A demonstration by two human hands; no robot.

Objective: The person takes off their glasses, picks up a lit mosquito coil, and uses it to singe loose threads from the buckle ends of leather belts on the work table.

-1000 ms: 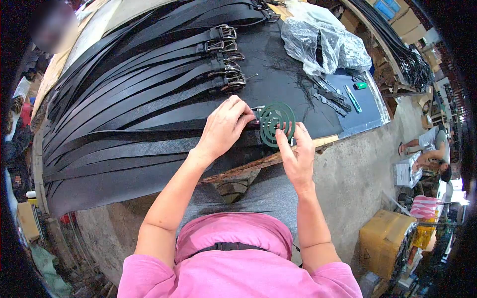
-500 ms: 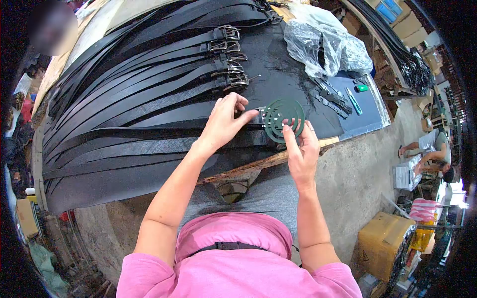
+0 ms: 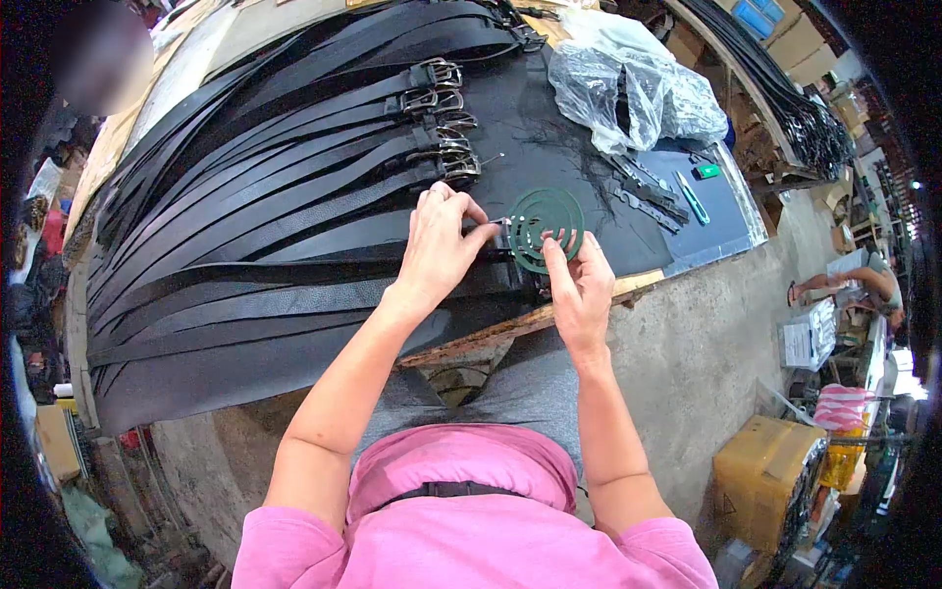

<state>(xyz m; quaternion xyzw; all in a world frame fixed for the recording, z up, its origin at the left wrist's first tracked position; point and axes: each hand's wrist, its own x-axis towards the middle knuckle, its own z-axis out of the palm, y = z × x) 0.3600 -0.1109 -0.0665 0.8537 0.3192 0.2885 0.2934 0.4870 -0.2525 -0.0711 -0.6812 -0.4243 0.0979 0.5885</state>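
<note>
Black belts [image 3: 285, 196]: fanned over the tabletop [image 3: 638, 284]; a forearm brushing them might drag a few askew.
Left hand [image 3: 440, 240]: thumb and forefinger close together beside the coil's left edge; whether this grip pinches anything, I can't tell.
Green coil [image 3: 535, 224]: between the hands, near the tabletop's front edge; it looks brittle, so an uneven twist could snap a ring.
Right hand [image 3: 581, 285]: grip pinching the coil, thumb by the inner rings; too hard may crack them, too loose may drop it.
</note>
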